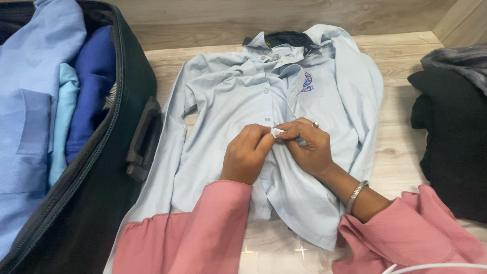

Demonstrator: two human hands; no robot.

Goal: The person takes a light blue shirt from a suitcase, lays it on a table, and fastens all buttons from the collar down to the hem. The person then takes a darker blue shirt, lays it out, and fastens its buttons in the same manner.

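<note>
Pale wood-grain boards formed the work surface [406, 147], and a low wall of the same wood [228, 20] closed it off beyond the hands. On that surface a light blue long-sleeved shirt [228, 96] lay flat, front side up. Its long axis ran straight away from the person: the dark-lined collar pointed toward the far wall, and the hem lay nearest the person, partly under pink sleeves. A small embroidered badge sat on the chest, beyond the right hand.

Both hands met at the middle of the shirt's button strip. The left hand [247, 155] was closed, its fingertips pinching the fabric edge there. The right hand [307, 147], wearing a ring and a metal bangle, was likewise curled shut, pinching the opposite edge so the fingertips of the two hands touched.

Left of the left hand, an open dark suitcase [111, 167] held folded blue clothes. Right of the right hand sat a pile of black and grey garments [454, 132].
</note>
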